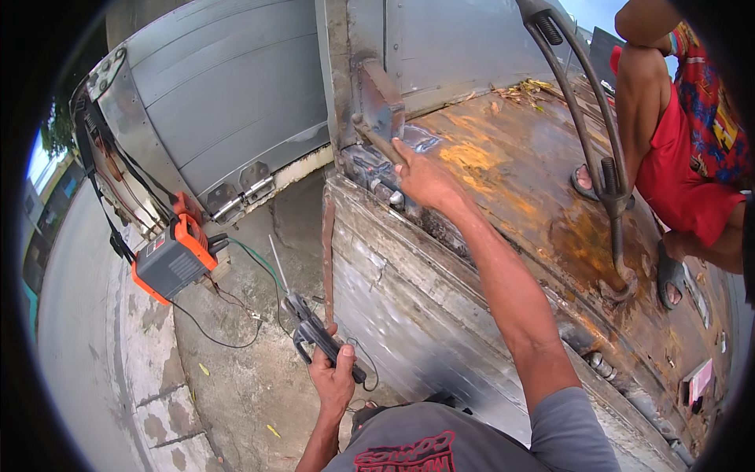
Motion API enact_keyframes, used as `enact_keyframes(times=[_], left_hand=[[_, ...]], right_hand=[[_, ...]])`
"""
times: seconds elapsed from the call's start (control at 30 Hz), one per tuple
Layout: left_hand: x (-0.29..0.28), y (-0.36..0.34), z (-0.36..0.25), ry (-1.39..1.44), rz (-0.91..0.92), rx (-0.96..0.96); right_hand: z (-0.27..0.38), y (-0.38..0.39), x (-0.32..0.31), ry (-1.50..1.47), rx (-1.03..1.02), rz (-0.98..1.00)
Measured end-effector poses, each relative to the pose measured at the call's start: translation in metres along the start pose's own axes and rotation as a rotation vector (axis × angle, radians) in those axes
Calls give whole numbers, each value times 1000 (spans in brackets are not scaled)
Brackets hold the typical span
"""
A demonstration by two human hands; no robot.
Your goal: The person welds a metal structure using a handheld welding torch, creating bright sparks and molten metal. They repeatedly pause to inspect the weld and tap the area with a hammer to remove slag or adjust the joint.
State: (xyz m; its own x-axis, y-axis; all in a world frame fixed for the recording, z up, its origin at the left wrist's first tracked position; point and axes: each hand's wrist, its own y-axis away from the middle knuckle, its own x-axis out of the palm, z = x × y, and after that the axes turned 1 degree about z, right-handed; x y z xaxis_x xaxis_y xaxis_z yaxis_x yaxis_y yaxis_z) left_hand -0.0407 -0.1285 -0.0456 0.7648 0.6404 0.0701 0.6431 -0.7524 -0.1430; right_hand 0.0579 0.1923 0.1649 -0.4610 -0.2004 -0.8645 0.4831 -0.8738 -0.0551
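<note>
My left hand [334, 376] grips a black welding electrode holder [317, 334], with a thin welding rod [278, 261] pointing up and away from its jaws. My right hand [429, 182] reaches forward over the edge of the rusty metal bed and is closed on a slim hammer [383, 144]. The hammer's far end is beside a steel bracket [381, 101] on the upright post; whether they touch I cannot tell. Just below the hammer lies the corner joint [377, 175] of the hinged side panel [401, 303], which hangs down in front of me.
An orange and grey welding machine [174, 256] hangs at the left with cables trailing from it. On the rusty bed [519, 165] at right, a person in red shorts [678, 177] squats in sandals. A spring-fitted metal lever [582, 126] stands between us. A grey panel [228, 86] rises behind.
</note>
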Motion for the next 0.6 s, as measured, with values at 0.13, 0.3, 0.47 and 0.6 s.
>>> enact_keyframes(times=[0.13, 0.3, 0.47, 0.6], left_hand=[[-1, -4, -1, -51, 31, 39], [6, -21, -5, -181, 81, 147], [23, -34, -4, -371, 152, 298], [46, -45, -23, -375, 165, 387]], right_hand=[[-39, 42, -45, 58, 72, -250], [-75, 71, -67, 212, 125, -317], [-108, 73, -73, 380, 146, -376], [-110, 76, -68, 507, 84, -408]])
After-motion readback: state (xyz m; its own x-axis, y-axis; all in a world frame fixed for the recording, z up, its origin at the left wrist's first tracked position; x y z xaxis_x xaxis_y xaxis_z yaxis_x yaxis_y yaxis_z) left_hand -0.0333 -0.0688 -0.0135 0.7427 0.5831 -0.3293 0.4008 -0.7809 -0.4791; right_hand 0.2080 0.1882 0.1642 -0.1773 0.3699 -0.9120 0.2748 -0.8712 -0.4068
